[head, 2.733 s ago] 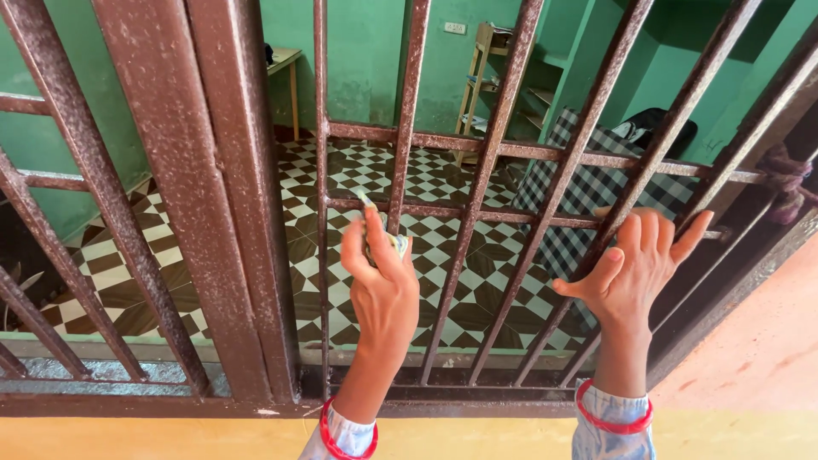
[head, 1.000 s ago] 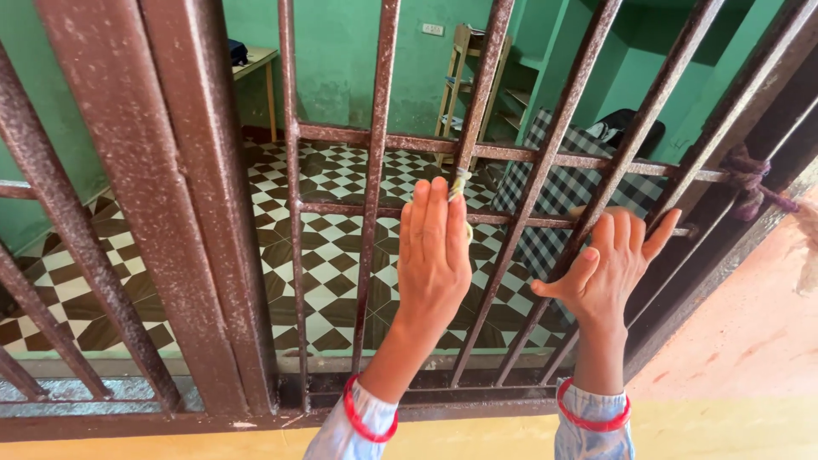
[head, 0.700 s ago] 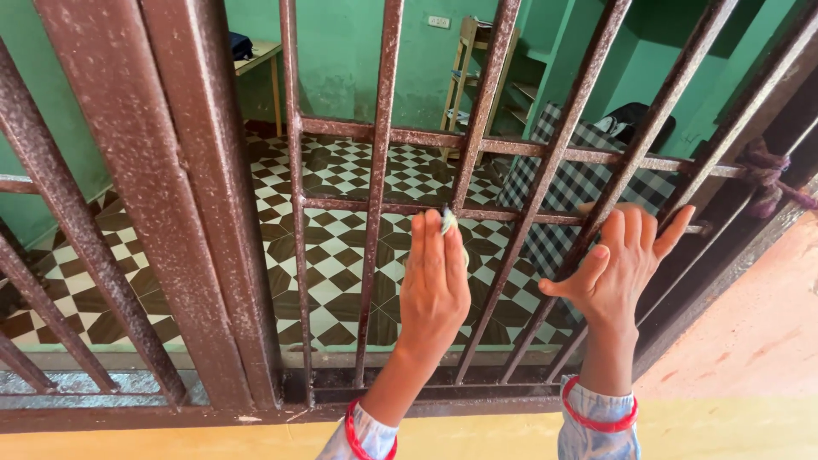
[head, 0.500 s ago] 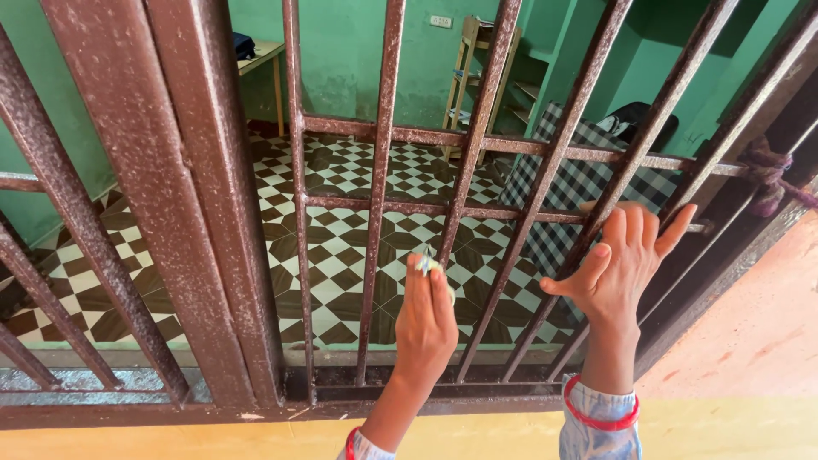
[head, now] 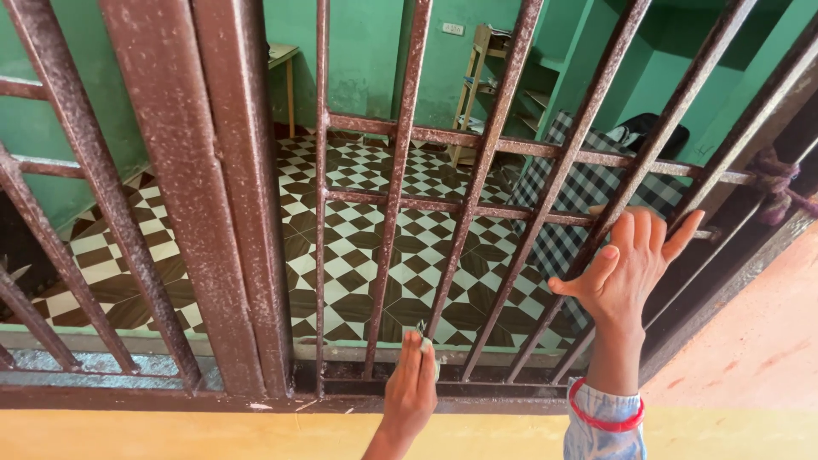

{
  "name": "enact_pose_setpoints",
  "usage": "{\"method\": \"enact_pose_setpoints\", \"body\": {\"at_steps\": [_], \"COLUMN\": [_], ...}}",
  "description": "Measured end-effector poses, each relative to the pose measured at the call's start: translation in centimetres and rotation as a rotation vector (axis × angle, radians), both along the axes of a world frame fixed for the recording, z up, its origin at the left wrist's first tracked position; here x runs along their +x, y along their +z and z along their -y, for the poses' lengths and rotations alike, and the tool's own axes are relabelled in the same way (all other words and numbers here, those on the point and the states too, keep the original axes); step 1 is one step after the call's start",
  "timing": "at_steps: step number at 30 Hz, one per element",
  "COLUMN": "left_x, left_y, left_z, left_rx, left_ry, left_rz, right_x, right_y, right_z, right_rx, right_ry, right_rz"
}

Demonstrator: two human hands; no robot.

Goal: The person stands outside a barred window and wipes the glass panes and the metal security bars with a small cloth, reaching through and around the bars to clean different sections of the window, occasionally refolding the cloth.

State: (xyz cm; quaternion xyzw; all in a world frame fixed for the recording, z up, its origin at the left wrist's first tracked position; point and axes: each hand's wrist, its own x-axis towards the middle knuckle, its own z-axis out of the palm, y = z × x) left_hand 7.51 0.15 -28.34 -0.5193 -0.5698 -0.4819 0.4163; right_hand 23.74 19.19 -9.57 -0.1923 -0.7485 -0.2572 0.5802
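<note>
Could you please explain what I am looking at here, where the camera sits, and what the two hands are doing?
There is no machine here: this is a person at work with two bare hands, filmed by one camera worn on the head, looking down and forward at them.

In front of the person stands a brown, rusty metal window grille made of upright and cross bars, set in a thick frame post. Through it you see a room with green walls and a checkered tiled floor.

The left hand is low, at the bottom of one bar, pressing a small pale thing against it; what it is I cannot tell. The right hand rests open against a bar higher up, fingers spread. Both wrists wear red bangles; only the right one shows now.
</note>
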Motion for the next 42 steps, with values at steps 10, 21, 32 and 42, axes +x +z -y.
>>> {"method": "enact_pose_setpoints", "body": {"at_steps": [10,21,32,42], "left_x": [-5.6,-7.5,-8.1,-7.6], "left_y": [10.8,23.4,14.1,2.0], "left_z": [4.4,-0.3,-0.4,0.2], "left_rx": [0.239,0.186,0.141,0.069], "left_ry": [-0.013,0.276,0.215,0.17], "left_rz": [-0.262,-0.164,-0.188,-0.084], "right_x": [0.0,-0.1,-0.3,-0.6], "right_y": [-0.4,-0.5,-0.6,-0.9], "right_z": [-0.4,-0.8,-0.9,-1.3], "right_rx": [-0.033,-0.083,-0.049,-0.027], "right_ry": [0.019,0.054,-0.013,-0.03], "right_rz": [-0.015,-0.044,-0.016,-0.034]}}
